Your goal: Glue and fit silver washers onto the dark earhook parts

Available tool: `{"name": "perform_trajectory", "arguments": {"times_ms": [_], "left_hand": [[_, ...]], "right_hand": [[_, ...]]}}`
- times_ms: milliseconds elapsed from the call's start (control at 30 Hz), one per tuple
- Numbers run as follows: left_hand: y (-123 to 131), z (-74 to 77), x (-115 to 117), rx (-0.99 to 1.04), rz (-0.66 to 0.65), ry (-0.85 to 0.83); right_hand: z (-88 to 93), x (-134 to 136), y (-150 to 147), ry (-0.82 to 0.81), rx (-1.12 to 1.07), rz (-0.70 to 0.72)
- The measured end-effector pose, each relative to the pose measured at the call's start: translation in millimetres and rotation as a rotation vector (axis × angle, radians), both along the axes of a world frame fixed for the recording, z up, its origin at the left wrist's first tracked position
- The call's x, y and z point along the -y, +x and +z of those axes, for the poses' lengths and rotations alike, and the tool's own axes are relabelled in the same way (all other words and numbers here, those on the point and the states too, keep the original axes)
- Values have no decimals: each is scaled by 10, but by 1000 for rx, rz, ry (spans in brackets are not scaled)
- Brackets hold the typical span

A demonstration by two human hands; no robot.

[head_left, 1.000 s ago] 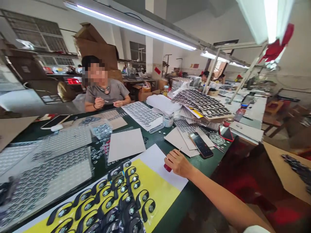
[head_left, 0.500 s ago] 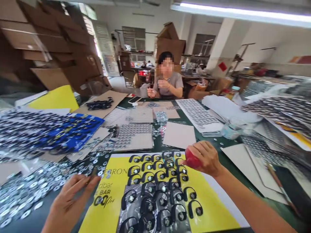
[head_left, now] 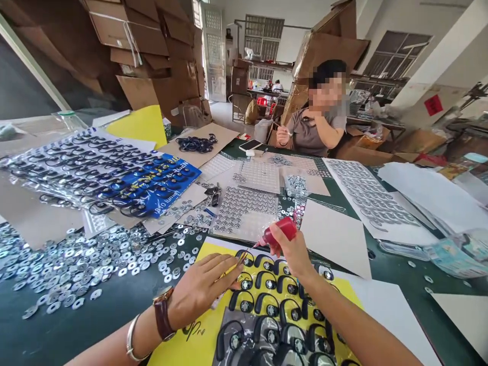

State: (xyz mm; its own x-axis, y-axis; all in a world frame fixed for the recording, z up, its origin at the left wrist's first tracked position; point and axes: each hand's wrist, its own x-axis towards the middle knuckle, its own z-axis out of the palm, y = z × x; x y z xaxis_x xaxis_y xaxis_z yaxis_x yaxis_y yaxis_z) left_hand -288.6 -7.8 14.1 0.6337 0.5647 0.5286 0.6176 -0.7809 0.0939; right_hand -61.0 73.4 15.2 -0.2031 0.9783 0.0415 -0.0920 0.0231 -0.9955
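My right hand is closed around a small red bottle, whose thin nozzle points left and down at the far row of black ear-hook pieces. These pieces lie in rows on a yellow sheet in front of me. My left hand lies flat on the sheet with fingers stretched out, fingertips by the far-left piece. A watch and a bangle are on that wrist.
Loose metal washers cover the green table at left. Beyond them lie a blue sheet of ear-hooks, trays of small round parts and white cards. A person sits across the table. Cardboard boxes are stacked behind.
The view swung left and down onto the yellow sheet. My right hand brought the red bottle from the table's right to the sheet. My left hand came in and settled flat on it.
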Motion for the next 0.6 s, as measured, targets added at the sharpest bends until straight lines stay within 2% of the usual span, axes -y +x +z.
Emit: {"name": "perform_trajectory", "arguments": {"times_ms": [133, 233, 400, 600], "left_hand": [[-29, -64, -9, 7, -66, 88], [-1, -104, 22, 41, -82, 126], [38, -137, 25, 67, -91, 114], [61, -161, 12, 72, -80, 45]], "right_hand": [[-9, 86, -67, 113, 89, -70], [-107, 155, -90, 189, 113, -66], [-307, 205, -97, 280, 202, -70], [-410, 208, -94, 364, 345, -42]]}}
